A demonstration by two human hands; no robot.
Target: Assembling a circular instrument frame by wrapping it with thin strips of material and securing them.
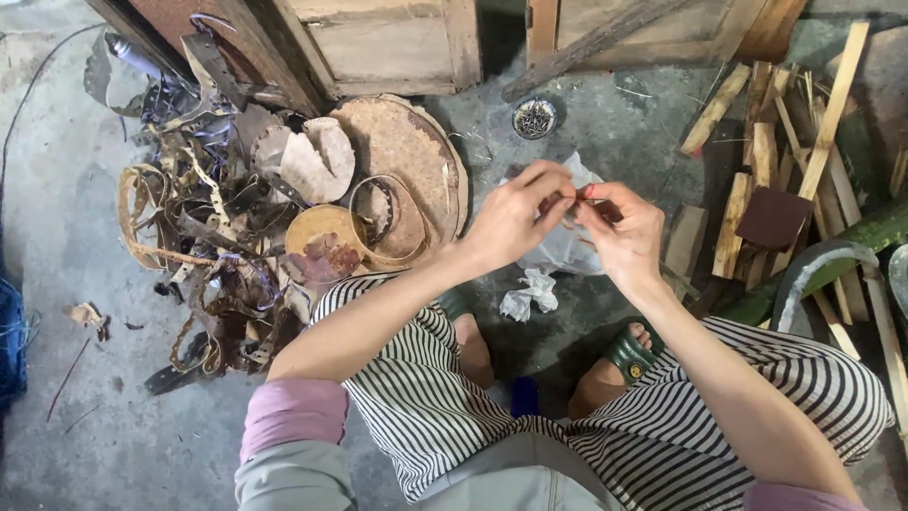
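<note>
Head view, person seated above a concrete floor [85,445]. To the left lies a heap of bark strips [203,246] beside a round flat tray [407,156]; to the right, split wood sticks [785,161]. A small tin of nails [534,118] sits near the wooden door [378,43], and crumpled white paper [558,251] lies below the hands. Left hand [515,213] and right hand [624,232] meet fingertip to fingertip, both pinching a small reddish piece [575,196], thin and mostly hidden by the fingers.
</note>
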